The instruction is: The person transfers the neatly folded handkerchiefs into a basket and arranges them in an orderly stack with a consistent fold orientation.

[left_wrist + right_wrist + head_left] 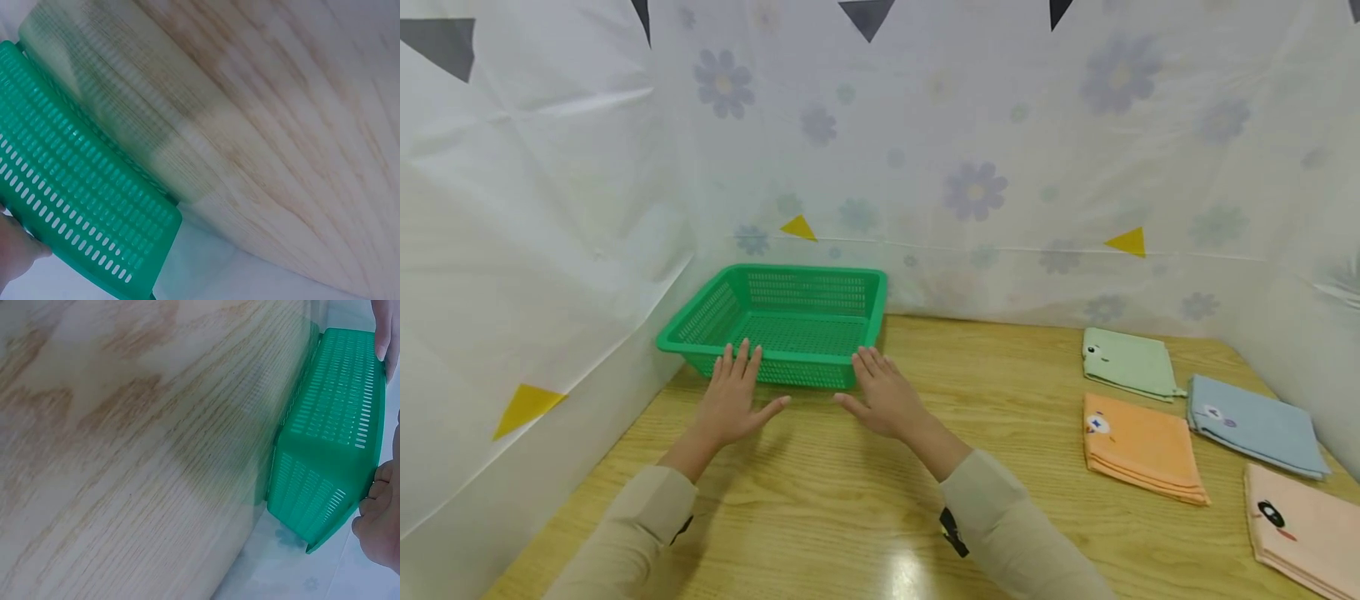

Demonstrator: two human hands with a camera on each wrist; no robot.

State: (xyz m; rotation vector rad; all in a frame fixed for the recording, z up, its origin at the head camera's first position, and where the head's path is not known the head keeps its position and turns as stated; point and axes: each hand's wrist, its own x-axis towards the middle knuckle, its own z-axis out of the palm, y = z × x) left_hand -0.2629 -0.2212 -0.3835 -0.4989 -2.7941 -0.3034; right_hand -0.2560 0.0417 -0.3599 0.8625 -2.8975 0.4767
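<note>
A green plastic basket (797, 372) with slotted walls stands on the wooden table (820, 517) at the back left. My left hand (730, 408) is at the left part of its front rim, fingers straight and thumb spread toward the middle. At the front right corner, my right hand (889, 402) touches the rim with its extended fingertips. In the left wrist view, part of the left hand (19, 250) shows beside the rim of the basket (94, 187). The right wrist view has the right hand's fingers (375, 494) right against the basket's rim.
Several folded cloths with cartoon faces lie on the right of the table: a green one (1131, 362), an orange one (1142, 446), a blue one (1262, 425) and a pink one (1315, 525). White flower-printed sheeting (925, 133) encloses the back and sides.
</note>
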